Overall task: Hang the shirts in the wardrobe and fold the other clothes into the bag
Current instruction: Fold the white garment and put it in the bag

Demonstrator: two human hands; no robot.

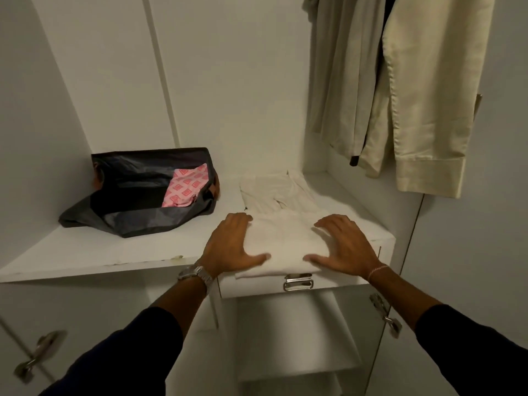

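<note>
dark bag (120, 221), pink patterned cloth (187, 185) inside

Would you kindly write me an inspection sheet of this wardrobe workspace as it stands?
Surface: white shelf, chipped at its front edge.
Job's things: folded white garment at the shelf front; another pale garment behind it; dark bag open, pink patterned cloth inside; cream shirts hanging at right.
Clutter: nothing seen.
Grippers: left hand and right hand lie flat on the folded garment, fingers straight.
Cables: nothing seen.
Surroundings: drawer handle below the shelf; door handle lower left.
</note>
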